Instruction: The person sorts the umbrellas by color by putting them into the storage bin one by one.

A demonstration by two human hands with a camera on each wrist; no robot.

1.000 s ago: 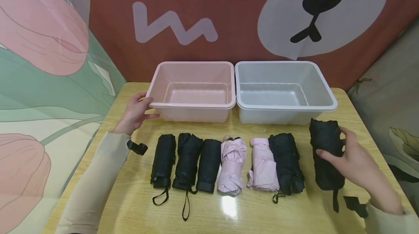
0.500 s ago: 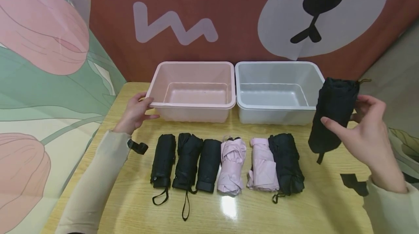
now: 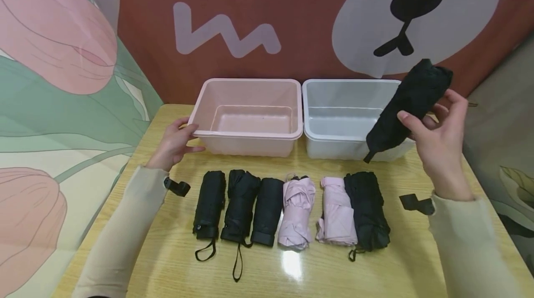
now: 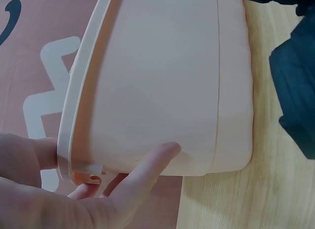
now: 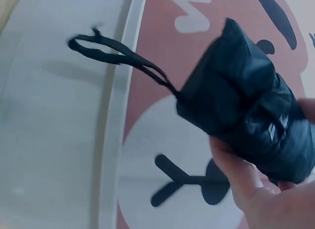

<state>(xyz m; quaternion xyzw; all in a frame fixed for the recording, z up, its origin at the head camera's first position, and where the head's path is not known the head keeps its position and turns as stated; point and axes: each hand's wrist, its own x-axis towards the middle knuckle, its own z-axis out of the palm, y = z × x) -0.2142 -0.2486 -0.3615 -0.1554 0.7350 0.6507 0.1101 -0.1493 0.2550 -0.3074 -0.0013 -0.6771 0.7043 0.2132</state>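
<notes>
A folded black umbrella (image 3: pixel 410 108) is in my right hand (image 3: pixel 444 138), tilted, above the right part of the white bin (image 3: pixel 333 147). In the right wrist view, the umbrella (image 5: pixel 241 101) trails a wrist loop in front of the bin's rim. My left hand (image 3: pixel 173 145) grips the near left corner of the pink bin (image 3: pixel 246 145); in the left wrist view, its fingers (image 4: pixel 147 172) lie on both sides of the rim. Both bins stand side by side.
Several folded umbrellas lie in a row before the bins: black ones (image 3: pixel 210 205) on the left, two pink ones (image 3: pixel 297 214) in the middle, and a black one (image 3: pixel 369 212) at the right end. The wooden table (image 3: pixel 333 279) meets a printed backdrop (image 3: pixel 300 20).
My right hand has lifted the black umbrella from the table's right side, up and then left over the white bin, tilting it. My left hand has stayed at the pink bin.
</notes>
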